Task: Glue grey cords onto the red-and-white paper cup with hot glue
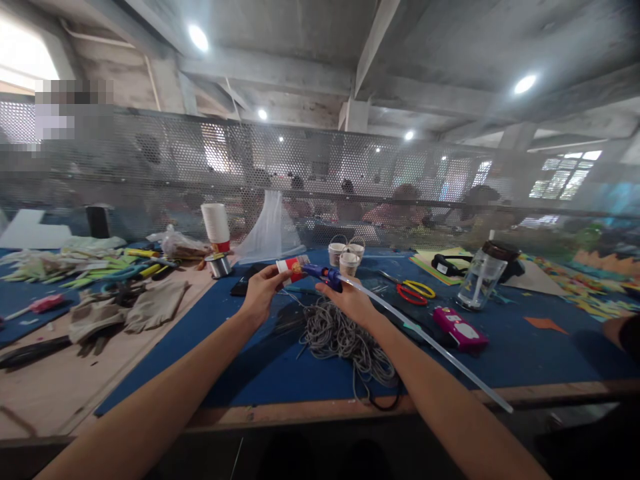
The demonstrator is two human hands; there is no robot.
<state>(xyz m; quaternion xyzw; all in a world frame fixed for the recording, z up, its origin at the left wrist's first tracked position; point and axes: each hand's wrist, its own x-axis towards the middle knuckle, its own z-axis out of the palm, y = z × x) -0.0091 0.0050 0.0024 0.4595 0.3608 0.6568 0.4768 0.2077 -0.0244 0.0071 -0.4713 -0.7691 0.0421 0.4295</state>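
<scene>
My left hand (263, 290) grips a small red and white paper cup (289, 269), tipped on its side above the blue mat. Wrapped round a blue hot glue gun (325, 273) is my right hand (350, 299). The gun's nozzle points left and meets the cup, though I cannot tell whether it touches. A long translucent glue stick (440, 353) runs out of the gun's back, down to the right. Beneath both hands lies a tangled heap of grey cord (340, 337). Just behind the gun stand three small cord-wrapped cups (349, 262) with handles.
At the right are red and yellow scissors (415, 292), a purple case (460, 328) and a glass bottle (481, 277). Stacked paper cups (216, 227), a wire spool (219, 265) and work gloves (155, 307) lie left. A perforated metal screen (320, 187) borders the back.
</scene>
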